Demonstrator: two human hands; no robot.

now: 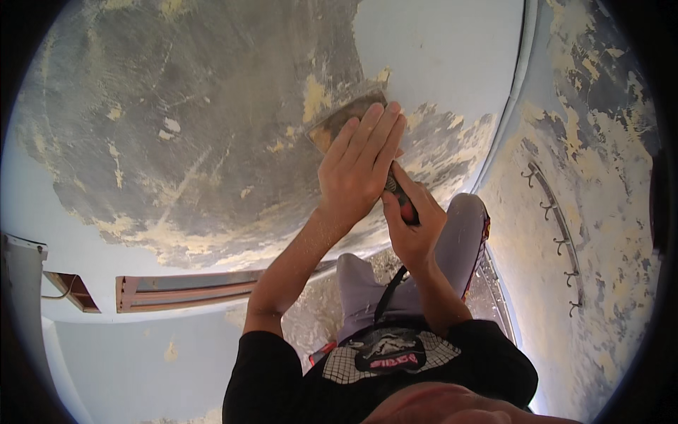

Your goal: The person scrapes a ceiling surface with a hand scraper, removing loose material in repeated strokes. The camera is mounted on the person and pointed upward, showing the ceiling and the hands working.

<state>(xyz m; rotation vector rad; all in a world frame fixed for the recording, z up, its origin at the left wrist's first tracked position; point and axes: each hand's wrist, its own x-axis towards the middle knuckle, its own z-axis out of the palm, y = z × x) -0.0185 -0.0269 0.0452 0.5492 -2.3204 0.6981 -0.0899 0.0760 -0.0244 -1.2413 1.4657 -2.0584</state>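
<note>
A wide-bladed scraper (324, 132) lies at a slant against the large, partly stripped plaster surface (222, 106). Its dark handle with red parts (407, 208) is held in my right hand (421, 228), thumb and fingers along it. My left hand (357, 164) presses flat over the blade with its fingers stretched out, hiding much of the metal; its thumb is not visible. Around the blade the surface is grey with yellowish patches. Smooth pale-blue paint (439, 47) begins just beyond the blade's upper right corner.
On the patchy side wall (598, 175) at right runs a rail with several metal hooks (553, 212). A wooden-framed opening (185, 291) sits at lower left. A dark cable (511, 100) follows the corner. My bent legs (455, 249) are below the hands, over a debris-strewn floor (312, 302).
</note>
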